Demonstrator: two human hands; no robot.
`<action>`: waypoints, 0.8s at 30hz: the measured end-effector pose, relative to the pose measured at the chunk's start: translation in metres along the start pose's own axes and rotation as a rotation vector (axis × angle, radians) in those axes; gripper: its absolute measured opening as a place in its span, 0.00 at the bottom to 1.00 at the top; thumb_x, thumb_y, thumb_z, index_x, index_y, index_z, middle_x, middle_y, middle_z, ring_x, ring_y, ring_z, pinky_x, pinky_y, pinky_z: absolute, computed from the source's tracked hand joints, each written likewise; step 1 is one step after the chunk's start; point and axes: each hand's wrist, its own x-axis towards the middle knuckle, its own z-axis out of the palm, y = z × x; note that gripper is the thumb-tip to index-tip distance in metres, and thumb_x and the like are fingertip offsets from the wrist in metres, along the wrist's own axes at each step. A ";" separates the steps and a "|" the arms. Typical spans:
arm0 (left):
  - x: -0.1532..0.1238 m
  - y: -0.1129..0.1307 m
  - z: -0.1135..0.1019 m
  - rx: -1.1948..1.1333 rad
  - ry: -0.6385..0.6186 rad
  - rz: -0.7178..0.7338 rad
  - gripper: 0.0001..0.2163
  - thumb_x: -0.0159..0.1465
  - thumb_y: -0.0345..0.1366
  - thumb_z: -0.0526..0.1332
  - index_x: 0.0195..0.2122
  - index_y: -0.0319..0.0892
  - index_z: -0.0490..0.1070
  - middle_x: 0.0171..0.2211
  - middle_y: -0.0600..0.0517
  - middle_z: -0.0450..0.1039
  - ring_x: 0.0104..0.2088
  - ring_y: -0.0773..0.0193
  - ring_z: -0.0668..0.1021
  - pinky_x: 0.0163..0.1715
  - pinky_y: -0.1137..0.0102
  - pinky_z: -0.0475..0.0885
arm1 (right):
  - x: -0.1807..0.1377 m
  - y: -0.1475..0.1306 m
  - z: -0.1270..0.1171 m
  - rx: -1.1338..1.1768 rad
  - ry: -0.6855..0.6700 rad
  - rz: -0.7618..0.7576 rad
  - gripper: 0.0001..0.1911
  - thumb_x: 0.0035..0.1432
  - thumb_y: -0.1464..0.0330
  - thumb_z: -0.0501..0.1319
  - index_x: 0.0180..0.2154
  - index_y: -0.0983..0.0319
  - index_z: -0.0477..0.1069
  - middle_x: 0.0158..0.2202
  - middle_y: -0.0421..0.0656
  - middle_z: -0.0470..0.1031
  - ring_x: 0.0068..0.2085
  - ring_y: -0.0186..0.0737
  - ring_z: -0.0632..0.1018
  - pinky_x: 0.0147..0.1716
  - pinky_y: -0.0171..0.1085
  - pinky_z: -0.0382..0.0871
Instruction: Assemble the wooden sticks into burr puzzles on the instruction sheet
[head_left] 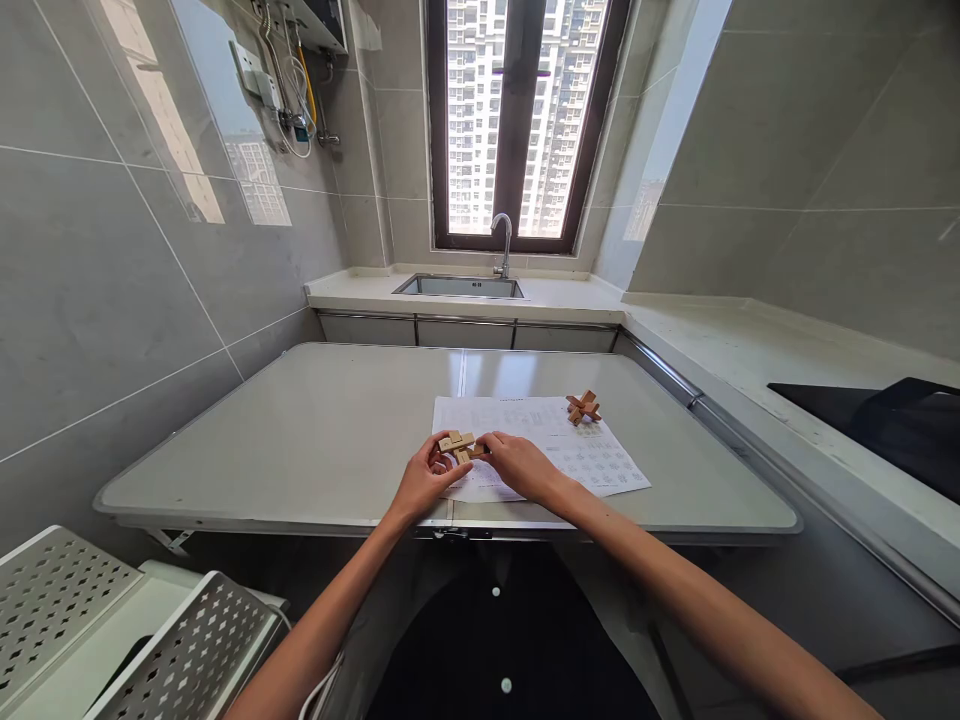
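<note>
My left hand (421, 482) is closed around a partly assembled wooden burr puzzle (457, 441), made of pale notched sticks that cross each other. From the right, my right hand (521, 466) pinches a darker wooden piece (478, 451) at the puzzle's side; whether it is joined to the rest I cannot tell. Both hands are just above the near edge of a printed instruction sheet (600, 468). On the sheet's far right corner stands a second, reddish-brown wooden burr puzzle (583, 407), its sticks crossing in several directions.
The sheet lies on a pale folding table (337, 420). Beyond are a counter with a sink (459, 288) and a faucet (504, 245) below a window. A black object (885, 425) rests on the right counter. White perforated racks (191, 650) stand at the lower left.
</note>
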 end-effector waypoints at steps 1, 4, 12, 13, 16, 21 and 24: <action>0.000 0.001 0.000 0.014 0.005 0.000 0.35 0.56 0.47 0.76 0.61 0.41 0.68 0.38 0.53 0.76 0.31 0.68 0.73 0.33 0.71 0.72 | 0.000 -0.002 0.000 -0.008 0.002 0.005 0.08 0.75 0.67 0.58 0.51 0.61 0.74 0.48 0.52 0.81 0.44 0.51 0.84 0.40 0.40 0.71; -0.001 0.001 0.000 0.044 0.013 0.007 0.35 0.55 0.47 0.77 0.61 0.41 0.70 0.35 0.54 0.74 0.30 0.68 0.72 0.33 0.71 0.70 | 0.000 -0.004 -0.001 -0.027 0.001 0.012 0.06 0.75 0.67 0.59 0.48 0.61 0.72 0.47 0.51 0.81 0.42 0.51 0.84 0.38 0.39 0.71; -0.001 -0.004 -0.001 0.129 0.049 0.033 0.36 0.54 0.49 0.77 0.61 0.42 0.72 0.32 0.55 0.74 0.29 0.66 0.72 0.33 0.70 0.70 | 0.003 -0.010 -0.011 -0.037 -0.005 -0.011 0.04 0.74 0.67 0.59 0.48 0.59 0.72 0.46 0.50 0.81 0.42 0.50 0.83 0.35 0.38 0.68; -0.001 -0.004 -0.001 0.142 0.051 0.037 0.35 0.54 0.49 0.77 0.61 0.42 0.72 0.31 0.55 0.73 0.29 0.66 0.72 0.33 0.70 0.70 | 0.004 -0.011 -0.012 -0.034 -0.007 -0.016 0.04 0.74 0.68 0.59 0.48 0.59 0.72 0.46 0.50 0.81 0.41 0.50 0.83 0.35 0.38 0.68; -0.002 -0.002 -0.002 0.169 0.041 0.046 0.35 0.53 0.49 0.77 0.60 0.43 0.74 0.30 0.56 0.73 0.30 0.65 0.73 0.34 0.69 0.70 | 0.005 -0.013 -0.013 -0.020 -0.007 -0.021 0.04 0.74 0.69 0.60 0.49 0.59 0.72 0.44 0.49 0.81 0.40 0.50 0.83 0.35 0.38 0.68; -0.003 0.001 -0.001 0.202 0.039 0.062 0.33 0.51 0.48 0.78 0.57 0.45 0.77 0.32 0.54 0.74 0.31 0.65 0.72 0.35 0.69 0.71 | 0.007 -0.012 -0.014 0.029 -0.004 -0.044 0.04 0.73 0.70 0.61 0.48 0.58 0.72 0.45 0.48 0.82 0.42 0.48 0.83 0.37 0.38 0.68; -0.003 0.003 -0.001 0.207 0.063 0.067 0.33 0.48 0.46 0.79 0.56 0.46 0.78 0.39 0.52 0.74 0.33 0.64 0.73 0.35 0.69 0.70 | 0.006 -0.011 -0.015 0.062 -0.005 -0.072 0.06 0.72 0.71 0.62 0.49 0.58 0.72 0.47 0.47 0.82 0.44 0.46 0.83 0.39 0.37 0.68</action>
